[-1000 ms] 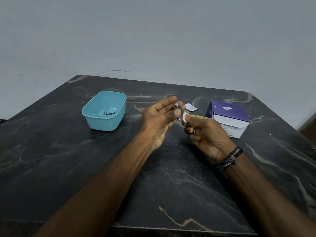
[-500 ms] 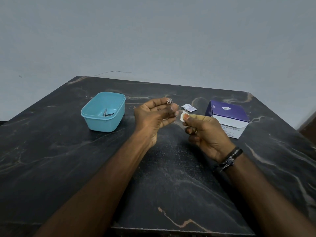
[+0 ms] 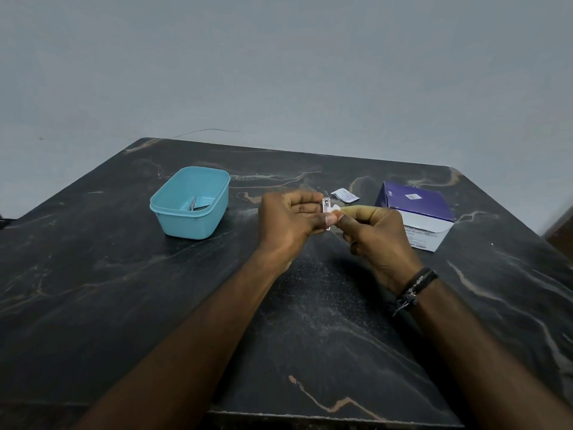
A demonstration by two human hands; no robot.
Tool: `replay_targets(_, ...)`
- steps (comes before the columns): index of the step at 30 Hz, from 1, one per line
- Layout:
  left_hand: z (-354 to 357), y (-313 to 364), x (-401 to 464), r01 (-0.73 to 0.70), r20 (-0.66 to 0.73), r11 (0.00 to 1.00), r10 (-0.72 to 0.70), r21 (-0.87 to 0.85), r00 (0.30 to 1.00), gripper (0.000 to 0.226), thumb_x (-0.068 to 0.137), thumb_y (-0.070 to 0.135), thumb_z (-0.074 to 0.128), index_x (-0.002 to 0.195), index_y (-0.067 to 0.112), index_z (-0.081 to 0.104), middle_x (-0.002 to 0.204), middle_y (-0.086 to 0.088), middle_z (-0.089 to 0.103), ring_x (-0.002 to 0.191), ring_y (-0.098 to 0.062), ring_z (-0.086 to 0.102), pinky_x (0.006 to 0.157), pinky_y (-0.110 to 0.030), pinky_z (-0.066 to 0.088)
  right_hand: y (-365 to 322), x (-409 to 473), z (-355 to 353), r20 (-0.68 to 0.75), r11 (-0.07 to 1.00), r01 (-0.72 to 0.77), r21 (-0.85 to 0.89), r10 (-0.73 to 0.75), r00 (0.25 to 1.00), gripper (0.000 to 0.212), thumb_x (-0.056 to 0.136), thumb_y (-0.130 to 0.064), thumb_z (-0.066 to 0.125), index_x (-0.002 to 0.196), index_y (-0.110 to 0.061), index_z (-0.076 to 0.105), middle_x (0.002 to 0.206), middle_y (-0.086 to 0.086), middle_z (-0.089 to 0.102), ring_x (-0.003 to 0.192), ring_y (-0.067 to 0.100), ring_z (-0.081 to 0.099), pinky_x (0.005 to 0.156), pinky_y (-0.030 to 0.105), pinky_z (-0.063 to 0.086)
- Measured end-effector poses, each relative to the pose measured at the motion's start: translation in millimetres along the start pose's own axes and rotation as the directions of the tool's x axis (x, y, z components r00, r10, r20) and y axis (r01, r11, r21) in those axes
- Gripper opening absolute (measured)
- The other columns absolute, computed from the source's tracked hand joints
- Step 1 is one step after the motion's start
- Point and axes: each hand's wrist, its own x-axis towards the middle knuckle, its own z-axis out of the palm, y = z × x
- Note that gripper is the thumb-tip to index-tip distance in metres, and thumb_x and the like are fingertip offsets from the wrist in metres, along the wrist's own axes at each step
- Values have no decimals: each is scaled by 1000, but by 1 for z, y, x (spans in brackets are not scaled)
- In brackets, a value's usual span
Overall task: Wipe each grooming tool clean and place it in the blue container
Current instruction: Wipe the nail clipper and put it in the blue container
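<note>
Left hand [image 3: 291, 221] pinches the clipper [image 3: 326, 212]: small, stiff, likely slick metal, best held by its edges. Right hand [image 3: 376, 235] pinches the wipe [image 3: 335, 208] against it.

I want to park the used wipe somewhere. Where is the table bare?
Bare patches: the near table between the forearms, and the stretch left of the blue container. It is crowded between the left hand, right hand, torn sachet and purple box.

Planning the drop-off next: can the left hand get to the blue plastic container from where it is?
Probably yes. The blue plastic container stands open just left of the left hand, with only bare dark marble table between them. That hand holds the small metal nail clipper.
</note>
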Motion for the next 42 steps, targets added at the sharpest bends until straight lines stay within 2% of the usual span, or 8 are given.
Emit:
replay_targets(8, 4, -2, -3, -149, 29, 939, 147, 309, 989, 39, 64, -6, 84, 100, 7, 73, 75, 0, 73, 65, -12, 73, 64, -24, 61, 2, 1, -1, -24, 999, 32, -12, -32, 999, 15, 86, -16, 72, 80, -2, 74, 50, -2, 53, 47, 10, 36, 42, 20, 29)
replay_targets(14, 2, 0, -7, -216, 49, 894, 214, 393, 975, 36, 66, -3, 83, 99, 9, 76, 71, 7, 71, 65, -8, 72, 64, -26, 61, 3, 1, 1, 10, 989, 103, -103, -103, 995, 16, 87, -12, 70, 80, 1, 73, 43, -14, 56, 40, -2, 48, 43, 7, 33)
replay_targets(20, 5, -3, -10, -229, 105, 870, 204, 436, 973, 39, 66, 4, 85, 103, 14, 75, 71, -1, 74, 64, -15, 72, 67, -38, 61, 4, 4, 1, -91, 986, 142, -91, -150, 984, 17, 86, -14, 72, 80, 1, 74, 44, -15, 55, 40, -2, 43, 43, 9, 33)
replay_targets(26, 3, -4, -8, -224, 77, 883, 212, 412, 974, 37, 66, -1, 83, 101, 8, 75, 74, 0, 74, 58, -10, 69, 67, -42, 62, 6, 3, -1, 7, 993, 76, -94, -76, 997, 20, 87, -15, 71, 82, 4, 73, 41, -12, 55, 37, -1, 42, 41, 9, 31)
replay_targets(30, 2, -3, -9, -235, 86, 870, 219, 433, 972, 35, 69, -1, 82, 102, 7, 74, 74, 0, 74, 58, -12, 68, 65, -40, 62, 6, 2, -1, 10, 992, 60, -107, -59, 998, 19, 86, -13, 71, 82, 6, 73, 42, -11, 56, 37, -1, 42, 41, 9, 31)
replay_targets(34, 3, -5, -8, -278, 149, 831, 235, 482, 960, 39, 70, 3, 82, 106, 13, 74, 75, 2, 74, 53, -1, 61, 59, -20, 56, 4, 2, -2, -72, 995, 72, -72, -77, 994, 18, 85, -16, 74, 80, 2, 74, 44, -11, 53, 39, 0, 37, 40, 13, 31)
replay_targets(40, 3, -7, -5, -265, 142, 822, 224, 503, 964, 40, 70, 1, 82, 107, 12, 74, 74, 3, 72, 44, 6, 52, 52, -15, 50, 4, 4, -3, -55, 997, 14, -72, -18, 998, 20, 84, -20, 75, 78, -1, 74, 45, -3, 49, 42, 7, 32, 40, 19, 27)
replay_targets(42, 3, -7, -6, -261, 111, 829, 238, 495, 965, 35, 69, -1, 81, 101, 11, 76, 76, -1, 75, 47, 2, 57, 56, -27, 58, 4, 3, -2, -17, 996, 20, -86, -21, 1000, 19, 85, -17, 74, 79, 2, 74, 43, -8, 51, 39, 3, 34, 40, 16, 29)
